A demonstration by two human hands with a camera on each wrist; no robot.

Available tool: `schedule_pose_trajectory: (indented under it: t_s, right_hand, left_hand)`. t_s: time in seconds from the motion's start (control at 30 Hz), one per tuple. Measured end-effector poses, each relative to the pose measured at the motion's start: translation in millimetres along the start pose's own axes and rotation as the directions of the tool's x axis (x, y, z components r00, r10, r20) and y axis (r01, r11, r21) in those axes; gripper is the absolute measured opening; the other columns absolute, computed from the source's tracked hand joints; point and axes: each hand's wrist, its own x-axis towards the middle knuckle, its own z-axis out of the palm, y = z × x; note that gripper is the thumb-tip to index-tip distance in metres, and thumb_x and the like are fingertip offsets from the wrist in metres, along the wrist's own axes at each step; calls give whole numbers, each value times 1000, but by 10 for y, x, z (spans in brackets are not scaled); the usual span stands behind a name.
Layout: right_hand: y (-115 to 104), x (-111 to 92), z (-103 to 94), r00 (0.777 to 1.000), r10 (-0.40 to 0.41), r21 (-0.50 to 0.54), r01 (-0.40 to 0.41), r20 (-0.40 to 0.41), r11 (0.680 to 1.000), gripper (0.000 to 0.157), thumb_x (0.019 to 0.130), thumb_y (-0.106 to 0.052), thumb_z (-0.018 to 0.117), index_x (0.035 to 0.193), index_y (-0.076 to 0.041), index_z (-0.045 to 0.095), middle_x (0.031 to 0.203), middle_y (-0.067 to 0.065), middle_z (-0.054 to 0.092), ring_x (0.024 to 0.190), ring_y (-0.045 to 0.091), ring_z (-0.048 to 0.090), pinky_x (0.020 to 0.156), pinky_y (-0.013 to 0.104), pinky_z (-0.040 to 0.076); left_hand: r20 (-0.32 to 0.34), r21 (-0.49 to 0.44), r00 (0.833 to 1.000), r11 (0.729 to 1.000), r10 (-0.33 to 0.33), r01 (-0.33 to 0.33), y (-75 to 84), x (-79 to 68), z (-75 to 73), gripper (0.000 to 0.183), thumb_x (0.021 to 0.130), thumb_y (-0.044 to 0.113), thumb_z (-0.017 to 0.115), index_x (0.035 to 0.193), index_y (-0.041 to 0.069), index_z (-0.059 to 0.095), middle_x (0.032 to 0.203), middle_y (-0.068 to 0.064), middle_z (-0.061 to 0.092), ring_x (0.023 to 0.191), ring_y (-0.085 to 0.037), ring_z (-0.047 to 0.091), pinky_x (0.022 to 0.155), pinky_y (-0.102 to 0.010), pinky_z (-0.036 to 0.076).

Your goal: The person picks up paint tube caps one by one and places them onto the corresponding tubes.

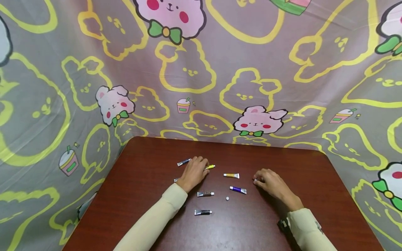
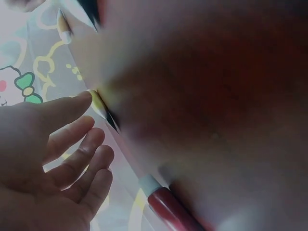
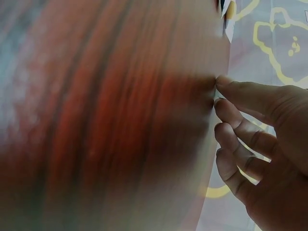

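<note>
My left hand [image 1: 193, 171] is over the table's far side with its fingers loosely bent. Its fingertips are beside a yellow paint tube [image 1: 210, 167], whose near end they cover. In the left wrist view the thumb is against or very near the yellow tube [image 2: 98, 103]; I cannot tell whether it touches. A red tube [image 2: 174, 210] with a white cap lies closer to that camera. My right hand [image 1: 274, 183] rests its fingertips on the tabletop, right of a gold tube [image 1: 231, 175] and a purple tube [image 1: 238, 190]. Nothing shows between its thumb and fingers [image 3: 240, 115].
A brown tube [image 1: 205, 194] and a black tube [image 1: 203, 212] lie in the table's middle, near a small white cap [image 1: 227, 198]. A dark blue tube [image 1: 183, 162] is behind the left hand. Patterned cloth [image 1: 201, 104] hangs around the brown table [image 1: 251, 226].
</note>
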Motion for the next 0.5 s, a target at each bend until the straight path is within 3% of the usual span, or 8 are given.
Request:
schedule_pose_trajectory:
  t_s: [0.5]
  right_hand:
    - [-71, 5, -63, 999, -17, -38, 16, -29, 999, 8, 86, -18, 78, 91, -19, 72, 86, -11, 65, 80, 11, 58, 70, 36, 50]
  left_hand:
    - [35, 86, 999, 996, 21, -24, -15, 87, 81, 17, 84, 26, 79, 91, 13, 70, 84, -3, 66, 81, -25, 61, 72, -36, 47]
